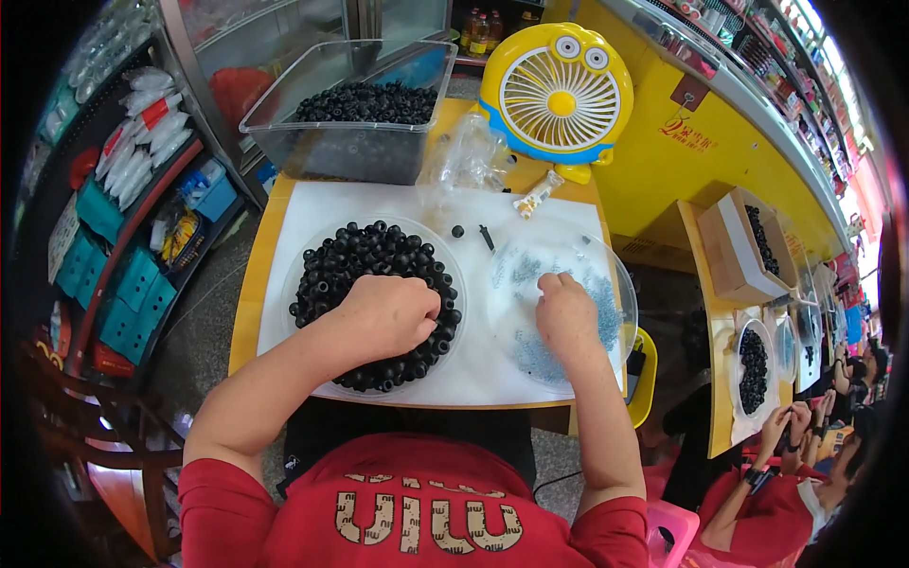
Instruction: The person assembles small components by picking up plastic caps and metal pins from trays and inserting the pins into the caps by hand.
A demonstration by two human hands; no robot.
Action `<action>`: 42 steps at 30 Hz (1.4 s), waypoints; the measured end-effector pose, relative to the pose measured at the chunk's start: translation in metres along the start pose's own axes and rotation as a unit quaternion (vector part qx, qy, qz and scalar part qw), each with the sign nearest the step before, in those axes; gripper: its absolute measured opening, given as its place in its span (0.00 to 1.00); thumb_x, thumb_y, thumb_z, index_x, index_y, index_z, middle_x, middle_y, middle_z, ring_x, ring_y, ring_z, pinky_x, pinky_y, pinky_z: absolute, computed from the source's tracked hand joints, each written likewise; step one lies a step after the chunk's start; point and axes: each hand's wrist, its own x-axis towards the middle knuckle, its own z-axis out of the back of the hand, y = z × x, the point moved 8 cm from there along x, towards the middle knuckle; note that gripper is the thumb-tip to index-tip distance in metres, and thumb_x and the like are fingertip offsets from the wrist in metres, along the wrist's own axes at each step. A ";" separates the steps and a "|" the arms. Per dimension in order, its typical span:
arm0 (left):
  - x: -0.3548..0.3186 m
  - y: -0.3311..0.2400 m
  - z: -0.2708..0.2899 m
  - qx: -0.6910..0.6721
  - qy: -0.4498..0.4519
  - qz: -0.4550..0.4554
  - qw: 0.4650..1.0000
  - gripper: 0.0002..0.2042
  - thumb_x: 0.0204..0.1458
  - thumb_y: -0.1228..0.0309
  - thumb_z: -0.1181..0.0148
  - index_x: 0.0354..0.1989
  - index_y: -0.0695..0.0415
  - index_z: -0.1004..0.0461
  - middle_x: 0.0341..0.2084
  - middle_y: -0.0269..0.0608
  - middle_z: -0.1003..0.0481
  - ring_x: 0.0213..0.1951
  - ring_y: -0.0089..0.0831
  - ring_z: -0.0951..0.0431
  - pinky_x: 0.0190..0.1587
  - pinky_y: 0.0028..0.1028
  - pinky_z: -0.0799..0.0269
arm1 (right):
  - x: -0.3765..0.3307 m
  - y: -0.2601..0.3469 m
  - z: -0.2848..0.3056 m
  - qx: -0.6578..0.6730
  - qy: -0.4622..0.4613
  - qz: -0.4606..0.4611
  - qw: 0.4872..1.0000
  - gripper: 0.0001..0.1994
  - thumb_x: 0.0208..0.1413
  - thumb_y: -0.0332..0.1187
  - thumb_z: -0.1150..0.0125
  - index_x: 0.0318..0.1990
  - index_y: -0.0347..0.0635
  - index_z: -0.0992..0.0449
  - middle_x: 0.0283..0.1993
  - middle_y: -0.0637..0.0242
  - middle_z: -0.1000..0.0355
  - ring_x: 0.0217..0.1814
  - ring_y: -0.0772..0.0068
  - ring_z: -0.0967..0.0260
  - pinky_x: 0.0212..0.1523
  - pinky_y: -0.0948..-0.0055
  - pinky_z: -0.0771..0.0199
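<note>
Over a round clear tray (286, 317) heaped with small black ring-like parts (365, 251), my left hand (393, 310) is closed with its fingers curled under; what it holds, if anything, is hidden. My right hand (568, 314) reaches into a second round clear tray (628, 303), strewn with tiny pale-blue pieces (606, 303). Its fingers are drawn together, and anything between them is too small to make out. Between the trays, toward the back, lie a single black part (457, 231) and a slim black pointed piece (487, 237).
A large clear bin (360, 156) of black parts stands at the back left, beside crumpled plastic bags (469, 161). A yellow cartoon fan (559, 95) is behind the right tray. A yellow basket (646, 379) sits by the table's right edge. Co-workers (776, 502) sit at another table, right.
</note>
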 end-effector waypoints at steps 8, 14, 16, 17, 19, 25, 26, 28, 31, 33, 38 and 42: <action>-0.005 0.016 0.021 -0.007 -0.105 0.039 0.994 0.05 0.42 0.70 0.49 0.27 0.54 0.28 0.25 0.39 0.30 0.31 0.37 0.29 0.33 0.34 0.33 | 0.015 0.024 -0.009 0.050 0.083 0.062 0.993 0.07 0.41 0.25 0.53 0.31 0.38 0.31 0.32 0.53 0.34 0.37 0.52 0.36 0.38 0.62 0.34; -0.018 0.036 0.027 -0.021 -0.131 0.070 0.989 0.05 0.41 0.72 0.49 0.28 0.54 0.29 0.25 0.38 0.30 0.31 0.37 0.29 0.32 0.33 0.33 | 0.002 0.019 -0.008 0.090 0.152 0.054 0.983 0.10 0.41 0.26 0.52 0.34 0.39 0.30 0.35 0.53 0.33 0.38 0.52 0.36 0.39 0.62 0.35; -0.013 0.029 0.024 -0.017 -0.122 0.060 0.991 0.05 0.41 0.72 0.49 0.28 0.54 0.29 0.26 0.38 0.30 0.32 0.37 0.29 0.33 0.34 0.33 | 0.001 0.021 0.000 0.107 0.113 0.074 0.985 0.09 0.41 0.27 0.52 0.33 0.38 0.31 0.35 0.53 0.33 0.38 0.52 0.36 0.39 0.62 0.35; -0.008 0.024 0.020 0.016 -0.092 0.057 0.994 0.06 0.41 0.72 0.49 0.29 0.54 0.29 0.27 0.39 0.31 0.33 0.38 0.29 0.33 0.34 0.33 | 0.004 0.025 -0.004 0.109 0.094 0.067 0.987 0.08 0.41 0.27 0.52 0.31 0.38 0.31 0.35 0.53 0.33 0.37 0.52 0.36 0.39 0.62 0.35; 0.004 0.005 0.016 0.042 -0.069 0.024 0.996 0.07 0.40 0.73 0.49 0.30 0.54 0.29 0.28 0.40 0.31 0.34 0.38 0.30 0.34 0.35 0.33 | 0.007 0.024 -0.009 0.067 0.080 0.060 0.993 0.06 0.42 0.28 0.52 0.29 0.38 0.32 0.33 0.52 0.33 0.37 0.52 0.35 0.39 0.61 0.35; 0.011 0.001 0.010 0.086 -0.026 0.023 0.996 0.06 0.38 0.76 0.50 0.28 0.59 0.31 0.27 0.46 0.32 0.34 0.42 0.30 0.34 0.37 0.33 | 0.006 0.019 -0.024 0.083 0.111 0.055 0.989 0.06 0.39 0.23 0.53 0.28 0.33 0.33 0.33 0.47 0.34 0.37 0.49 0.36 0.40 0.60 0.34; 0.009 0.002 0.011 0.074 -0.046 0.012 0.996 0.07 0.38 0.76 0.49 0.28 0.58 0.32 0.27 0.46 0.32 0.33 0.42 0.30 0.35 0.37 0.34 | 0.006 0.024 -0.021 0.097 0.101 0.066 0.988 0.07 0.38 0.21 0.53 0.28 0.32 0.33 0.32 0.47 0.35 0.37 0.49 0.35 0.40 0.60 0.34; 0.006 0.000 0.014 0.040 -0.084 -0.006 0.996 0.08 0.37 0.77 0.47 0.29 0.59 0.32 0.26 0.46 0.32 0.32 0.43 0.30 0.34 0.37 0.35 | 0.004 0.021 -0.024 0.091 0.117 0.060 0.987 0.07 0.37 0.21 0.53 0.28 0.32 0.33 0.32 0.48 0.35 0.37 0.50 0.35 0.39 0.61 0.34; 0.001 -0.008 0.030 -0.062 -0.164 -0.017 0.984 0.08 0.35 0.79 0.45 0.27 0.61 0.32 0.25 0.45 0.33 0.31 0.42 0.31 0.32 0.34 0.36 | -0.001 0.013 -0.018 0.099 0.093 0.019 0.991 0.06 0.39 0.22 0.53 0.27 0.32 0.33 0.32 0.49 0.35 0.37 0.50 0.36 0.38 0.62 0.33; 0.000 -0.010 0.033 -0.172 -0.156 -0.012 0.973 0.05 0.35 0.82 0.47 0.23 0.64 0.33 0.22 0.41 0.36 0.23 0.31 0.32 0.25 0.25 0.36 | -0.002 0.008 -0.012 0.156 0.063 0.016 0.986 0.05 0.42 0.24 0.54 0.28 0.35 0.33 0.31 0.50 0.35 0.35 0.50 0.36 0.36 0.62 0.34; -0.007 -0.002 0.007 -0.491 -0.066 0.092 0.864 0.03 0.38 0.83 0.51 0.23 0.64 0.33 0.23 0.35 0.36 0.18 0.18 0.34 0.17 0.16 0.36 | -0.007 -0.001 0.007 0.269 -0.009 -0.002 0.963 0.04 0.42 0.24 0.54 0.27 0.37 0.32 0.30 0.50 0.35 0.33 0.49 0.36 0.36 0.62 0.35; -0.017 -0.009 -0.011 -0.585 -0.028 0.075 0.807 0.05 0.40 0.83 0.50 0.28 0.64 0.32 0.23 0.37 0.32 0.20 0.20 0.31 0.21 0.20 0.30 | -0.014 0.002 0.018 0.321 -0.042 0.044 0.945 0.05 0.44 0.27 0.52 0.29 0.39 0.30 0.30 0.53 0.35 0.34 0.52 0.37 0.36 0.64 0.36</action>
